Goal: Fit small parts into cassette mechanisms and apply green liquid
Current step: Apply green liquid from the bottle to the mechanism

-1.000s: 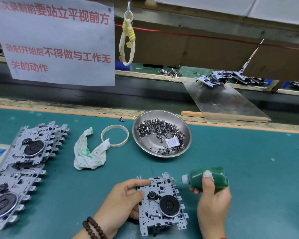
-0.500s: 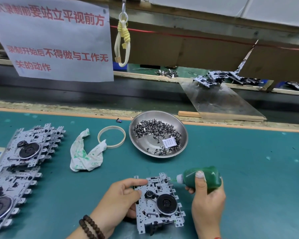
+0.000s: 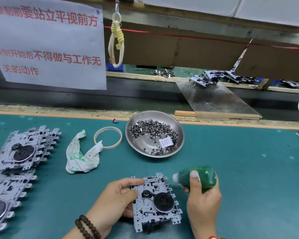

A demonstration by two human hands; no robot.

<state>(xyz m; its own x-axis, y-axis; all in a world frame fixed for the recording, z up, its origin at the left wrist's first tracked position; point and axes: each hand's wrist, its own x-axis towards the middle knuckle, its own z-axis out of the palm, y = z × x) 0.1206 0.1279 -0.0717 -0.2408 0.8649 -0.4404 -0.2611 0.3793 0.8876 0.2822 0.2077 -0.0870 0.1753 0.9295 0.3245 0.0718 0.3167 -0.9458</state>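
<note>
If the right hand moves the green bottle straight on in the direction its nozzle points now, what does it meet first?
Most likely the cassette mechanism: the right hand holds the green bottle with its nozzle aimed left at the top right corner of the mechanism, very close. Whether the tip already touches cannot be told.

Teal work mat [image 3: 248, 169] covers the bench; wooden strip [image 3: 59, 113] along its far edge; dark conveyor channel [image 3: 76, 97] behind.
</note>
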